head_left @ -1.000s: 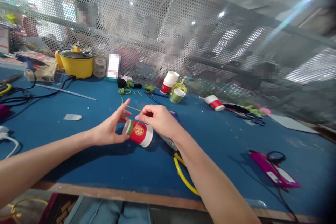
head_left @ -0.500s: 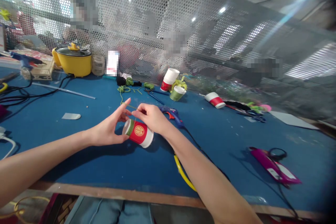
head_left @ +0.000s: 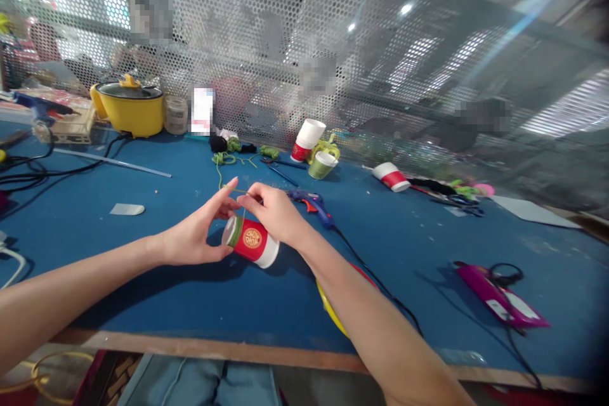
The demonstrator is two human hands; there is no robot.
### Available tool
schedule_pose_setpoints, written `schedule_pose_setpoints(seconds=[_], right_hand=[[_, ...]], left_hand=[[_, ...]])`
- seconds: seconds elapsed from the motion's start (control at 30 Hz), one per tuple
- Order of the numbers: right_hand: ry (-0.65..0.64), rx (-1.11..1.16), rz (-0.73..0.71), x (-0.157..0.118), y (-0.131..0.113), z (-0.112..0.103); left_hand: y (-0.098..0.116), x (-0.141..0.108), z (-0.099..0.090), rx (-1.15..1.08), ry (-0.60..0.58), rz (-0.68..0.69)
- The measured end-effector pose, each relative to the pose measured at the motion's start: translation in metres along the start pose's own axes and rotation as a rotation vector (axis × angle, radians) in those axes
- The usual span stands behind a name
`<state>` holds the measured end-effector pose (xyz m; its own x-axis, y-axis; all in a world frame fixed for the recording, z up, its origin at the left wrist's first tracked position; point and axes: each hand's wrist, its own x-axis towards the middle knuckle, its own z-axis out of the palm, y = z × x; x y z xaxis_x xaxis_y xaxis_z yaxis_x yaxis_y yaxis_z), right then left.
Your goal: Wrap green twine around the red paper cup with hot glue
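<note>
A white paper cup with a red band and gold emblem [head_left: 252, 238] lies tilted on its side, green yarn [head_left: 235, 231] wound around its base end. My left hand [head_left: 202, 228] grips that end, thumb below and fingers above. Close over the cup, my right hand [head_left: 271, 208] pinches the yarn strand between thumb and fingers. From the hands the strand runs back to a loose green tangle [head_left: 222, 159] on the blue table.
A blue glue gun [head_left: 311, 204] lies just beyond my right hand. Behind stand stacked cups [head_left: 309, 139], a green-wrapped cup [head_left: 322, 165] and a yellow pot [head_left: 130, 109]. A yellow ring [head_left: 333, 312] lies partly under my right forearm; a purple packet [head_left: 499, 297] is at right.
My right hand has shifted slightly up and left with the yarn. The left hand and cup are nearly unchanged. More of the yellow ring and a red edge show beside the right forearm.
</note>
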<state>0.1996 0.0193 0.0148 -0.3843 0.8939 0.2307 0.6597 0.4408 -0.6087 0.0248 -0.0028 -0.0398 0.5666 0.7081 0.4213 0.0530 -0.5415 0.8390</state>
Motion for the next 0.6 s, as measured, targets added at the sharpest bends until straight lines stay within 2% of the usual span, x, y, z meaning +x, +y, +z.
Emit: schedule_pose_setpoints(seconds=[0.4, 0.6], right_hand=[[0.046, -0.033, -0.033, -0.0006, -0.0049, -0.0026], [0.0, -0.019, 0.025, 0.0004, 0.0016, 0.0031]], left_hand=[[-0.0004, 0.0001, 0.0002, 0.021, 0.002, -0.004], [0.0007, -0.0003, 0.0003, 0.004, 0.003, -0.001]])
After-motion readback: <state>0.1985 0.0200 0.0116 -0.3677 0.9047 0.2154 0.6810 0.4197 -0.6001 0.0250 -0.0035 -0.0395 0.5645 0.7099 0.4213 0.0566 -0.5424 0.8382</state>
